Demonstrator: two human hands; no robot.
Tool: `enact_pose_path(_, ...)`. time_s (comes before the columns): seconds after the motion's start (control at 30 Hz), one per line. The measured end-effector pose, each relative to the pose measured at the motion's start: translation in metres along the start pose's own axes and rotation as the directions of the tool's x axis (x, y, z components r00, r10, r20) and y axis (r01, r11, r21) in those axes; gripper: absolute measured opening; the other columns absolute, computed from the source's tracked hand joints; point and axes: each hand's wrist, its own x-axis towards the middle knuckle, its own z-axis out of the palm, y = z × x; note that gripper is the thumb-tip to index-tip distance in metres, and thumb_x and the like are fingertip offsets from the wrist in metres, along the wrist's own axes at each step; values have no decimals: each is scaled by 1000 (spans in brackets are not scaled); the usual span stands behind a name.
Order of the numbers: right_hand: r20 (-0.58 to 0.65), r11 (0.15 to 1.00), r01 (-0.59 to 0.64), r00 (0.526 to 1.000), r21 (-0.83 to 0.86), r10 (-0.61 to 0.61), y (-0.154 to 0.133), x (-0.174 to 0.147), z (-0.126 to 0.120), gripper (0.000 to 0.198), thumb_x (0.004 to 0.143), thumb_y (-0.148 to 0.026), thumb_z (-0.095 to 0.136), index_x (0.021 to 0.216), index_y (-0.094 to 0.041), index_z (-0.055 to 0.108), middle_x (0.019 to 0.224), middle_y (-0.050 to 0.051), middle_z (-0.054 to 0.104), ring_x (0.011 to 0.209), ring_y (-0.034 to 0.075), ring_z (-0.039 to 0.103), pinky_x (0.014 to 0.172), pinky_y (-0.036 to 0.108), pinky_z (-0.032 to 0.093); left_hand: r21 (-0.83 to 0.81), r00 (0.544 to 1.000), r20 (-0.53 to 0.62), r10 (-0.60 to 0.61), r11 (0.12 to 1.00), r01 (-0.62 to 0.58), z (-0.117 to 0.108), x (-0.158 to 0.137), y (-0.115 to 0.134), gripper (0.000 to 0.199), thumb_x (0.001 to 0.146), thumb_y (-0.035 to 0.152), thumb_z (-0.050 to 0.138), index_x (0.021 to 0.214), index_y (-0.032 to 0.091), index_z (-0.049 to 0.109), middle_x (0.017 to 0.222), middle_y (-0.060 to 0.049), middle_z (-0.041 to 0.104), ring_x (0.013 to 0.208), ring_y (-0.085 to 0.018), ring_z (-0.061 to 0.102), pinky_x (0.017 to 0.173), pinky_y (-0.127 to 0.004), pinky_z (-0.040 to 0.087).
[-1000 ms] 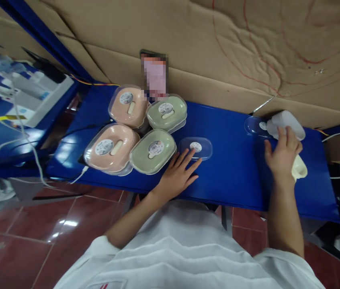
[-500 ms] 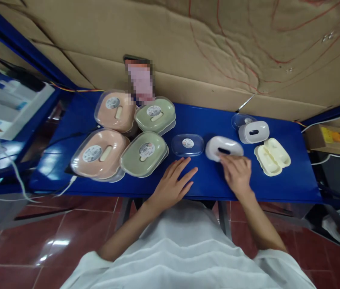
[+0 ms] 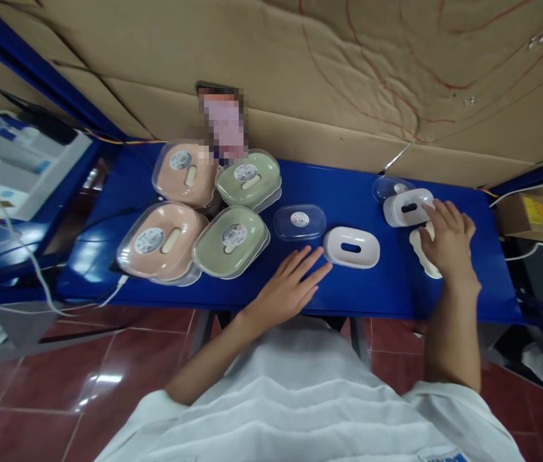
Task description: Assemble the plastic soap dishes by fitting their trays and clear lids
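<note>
My left hand (image 3: 291, 285) lies palm down over the front of the blue table, fingers stretched out. Its fingertips are beside a white oval plastic part with a slot (image 3: 365, 249). Just behind is a clear plastic lid (image 3: 284, 221) bearing a round sticker. On the right, my right hand (image 3: 450, 240) reaches over a cream moulded tray (image 3: 424, 260) and hides much of it. The fingers of that hand are apart and bent, with tips close to a second white slotted box (image 3: 391, 212). Whether they touch it I cannot tell.
Two peach lidded boxes (image 3: 168, 240) and two green lidded boxes (image 3: 233, 237) stand at the left. Another clear lid (image 3: 383, 187) lies at the back right. A cardboard wall (image 3: 339, 138) closes off the table's rear. White cables (image 3: 35, 282) hang at the left.
My right hand has let go of the near white slotted part and moved right, over the cream tray. That part sits slightly nearer the front. My left hand has shifted a little right.
</note>
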Motion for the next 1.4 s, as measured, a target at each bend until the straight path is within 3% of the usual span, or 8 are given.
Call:
enact_pose_path(0.13,139,998,54,989,16,-56,10,1,20,41,111,-32,52,146,-17,68,150,19,70,141,35,64,124,63,31,62,997,60,42,997,-46,5,26,10,57,111,29,57,167,24,48,179,-10,39,166,-34,38,134,-55,38)
enact_pose_path(0.4,84,947,268,955,177,-286,-70,-33,9,36,114,-35,54,145,-25,69,139,9,77,131,27,71,128,52,34,144,999,-39,11,990,-5,7,20,6,29,106,19,65,135,18,72,139,-10,74,131,-30,66,119,-48,52)
enact_pose_path(0.57,-82,994,-102,991,38,105,-45,-76,3,56,109,-46,63,157,-18,60,155,21,65,143,38,61,121,59,39,114,974,-215,-72,989,98,3,-30,0,26,103,18,72,129,20,74,125,-11,77,120,-30,67,99,-43,58)
enact_pose_path(0.7,-94,970,-245,966,-12,242,-37,-118,7,35,109,-39,60,131,-19,78,134,18,77,121,35,72,106,54,48,96,946,-286,-153,977,188,5,-44,-5,26,103,19,72,130,20,74,125,-12,76,120,-30,68,101,-44,58)
enact_pose_path(0.97,27,961,83,995,265,-93,-134,-161,-11,37,107,-11,54,137,-27,68,130,7,80,119,24,74,115,49,45,141,940,-187,-285,939,313,7,-1,-7,39,110,22,56,147,17,67,150,-16,68,139,-36,62,109,-49,57)
enact_pose_path(1.13,59,832,237,950,501,-306,-187,-146,-10,48,107,-7,51,147,-30,65,135,5,79,128,22,73,124,50,46,54,972,-176,-154,985,165,4,-10,-1,52,111,21,55,163,20,51,170,-18,51,155,-36,51,123,-54,49)
enact_pose_path(1.27,28,773,334,910,540,-413,-200,-123,-6,46,108,-20,63,152,-32,63,142,5,77,134,24,71,125,50,48,-15,996,-73,51,999,-52,1,-41,4,42,109,34,66,149,22,64,155,-13,67,148,-31,61,126,-52,45)
enact_pose_path(1.4,97,783,361,878,506,-468,-190,-106,-11,50,107,-39,71,154,-27,60,154,10,69,145,28,64,130,56,41,-11,992,-124,16,1000,-18,-2,-63,3,19,107,25,70,126,24,74,141,-10,77,126,-24,74,122,-48,46)
